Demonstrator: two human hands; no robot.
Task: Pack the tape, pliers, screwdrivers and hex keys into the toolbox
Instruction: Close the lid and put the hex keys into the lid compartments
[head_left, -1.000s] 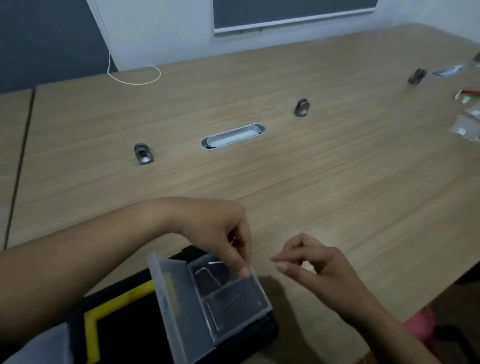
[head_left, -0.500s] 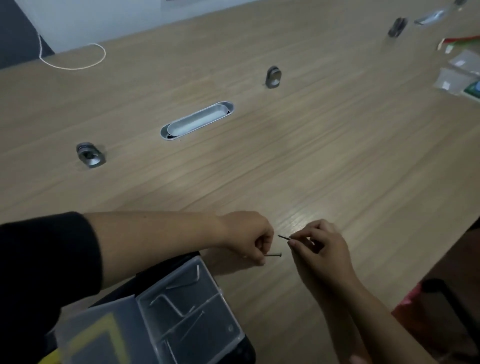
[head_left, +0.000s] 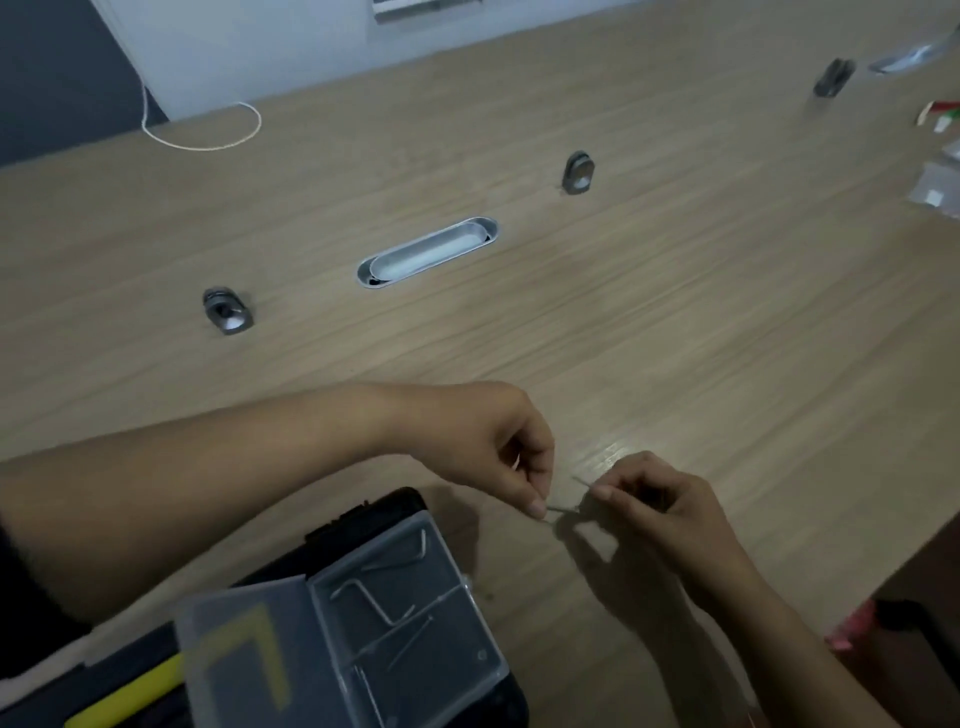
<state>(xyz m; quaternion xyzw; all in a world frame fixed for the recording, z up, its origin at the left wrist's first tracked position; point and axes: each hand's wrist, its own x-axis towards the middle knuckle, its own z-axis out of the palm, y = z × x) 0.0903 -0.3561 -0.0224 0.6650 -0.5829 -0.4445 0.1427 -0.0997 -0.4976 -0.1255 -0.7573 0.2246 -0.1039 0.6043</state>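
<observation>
The black and yellow toolbox (head_left: 384, 512) sits at the bottom left, its clear lid compartment (head_left: 415, 618) open with several hex keys (head_left: 379, 603) lying inside. Just right of the box, my left hand (head_left: 498, 441) pinches one end of a thin hex key (head_left: 558, 510) over the table. My right hand (head_left: 660, 504) pinches another thin hex key (head_left: 582, 480), fingertips almost touching the left hand's. Tape, pliers and screwdrivers are out of sight.
The wooden table (head_left: 675, 312) has an oval cable slot (head_left: 427, 252) and metal grommets (head_left: 227, 310) (head_left: 577, 172) (head_left: 834, 77). A white cord (head_left: 208, 140) loops at the far edge. Small packets (head_left: 937, 189) lie far right. The table's edge runs down the lower right.
My left hand left the lid compartment and moved right onto the table. Both hands came together and now pinch thin hex keys; in the last half second they barely shifted.
</observation>
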